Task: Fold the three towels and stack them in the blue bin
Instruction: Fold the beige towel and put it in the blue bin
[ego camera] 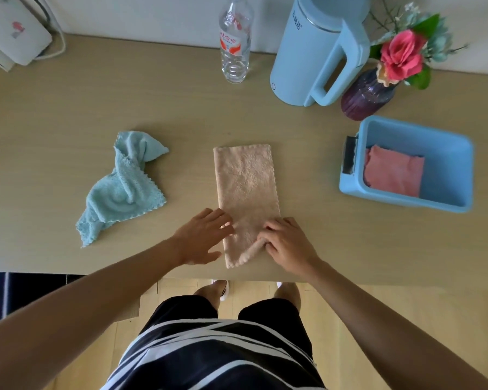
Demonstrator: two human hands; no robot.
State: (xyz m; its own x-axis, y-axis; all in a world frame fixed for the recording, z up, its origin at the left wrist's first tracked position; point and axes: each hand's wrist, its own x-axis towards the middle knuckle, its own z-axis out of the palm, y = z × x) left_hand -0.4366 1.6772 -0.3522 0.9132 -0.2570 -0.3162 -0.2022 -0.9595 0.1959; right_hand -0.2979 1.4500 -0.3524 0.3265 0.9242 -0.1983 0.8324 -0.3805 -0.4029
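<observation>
A beige towel (247, 190) lies folded into a long strip in the middle of the table, its near end by the front edge. My left hand (202, 237) rests flat with spread fingers on the strip's near left edge. My right hand (286, 242) pinches the near right corner, which is lifted and creased. A light blue towel (124, 184) lies crumpled to the left, untouched. At the right stands the blue bin (459, 175), and a folded pink towel (393, 175) lies flat in its left half.
Along the back of the table stand a clear plastic bottle (235, 43), a light blue kettle (319, 52) and a purple vase with flowers (368, 97). A white device with a cable (14, 32) sits at the back left. The table's front edge runs just below my hands.
</observation>
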